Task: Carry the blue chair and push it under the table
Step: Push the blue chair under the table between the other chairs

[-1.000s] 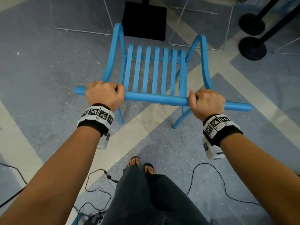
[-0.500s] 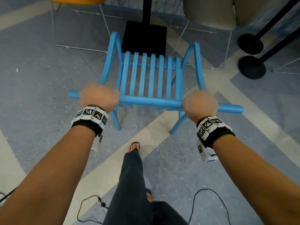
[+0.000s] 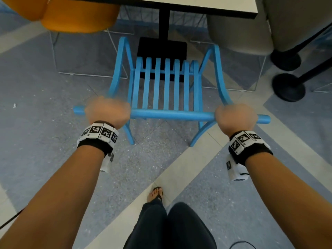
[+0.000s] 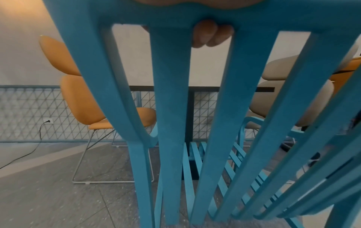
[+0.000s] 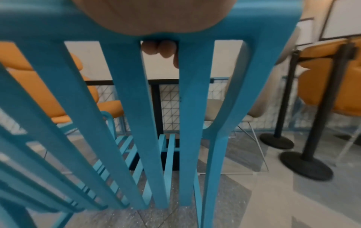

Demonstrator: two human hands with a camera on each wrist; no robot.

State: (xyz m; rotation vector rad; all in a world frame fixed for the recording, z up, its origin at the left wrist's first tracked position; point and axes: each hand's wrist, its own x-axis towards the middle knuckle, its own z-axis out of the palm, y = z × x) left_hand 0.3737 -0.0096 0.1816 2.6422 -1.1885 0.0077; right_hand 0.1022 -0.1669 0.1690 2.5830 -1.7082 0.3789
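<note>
The blue slatted chair (image 3: 167,87) faces away from me, its front reaching the black base of the table (image 3: 233,7) ahead. My left hand (image 3: 107,111) grips the left part of the chair's top rail, and my right hand (image 3: 235,117) grips the right part. In the left wrist view, fingertips (image 4: 212,34) curl round the rail between the blue back slats (image 4: 171,108). The right wrist view shows the same: fingertips (image 5: 159,47) wrapped over the rail above the slats (image 5: 136,108). The table's black post (image 3: 164,24) rises just beyond the seat.
An orange chair (image 3: 71,13) stands at the table's left and a beige chair (image 3: 239,31) at its right, both on thin wire legs. Two black stanchion bases (image 3: 288,87) sit on the floor at the right. A cable (image 3: 242,244) lies near my feet.
The chair and both hands have advanced toward the table; the table top and neighbouring chairs have come into the head view. I have stepped forward. Both grips are unchanged.
</note>
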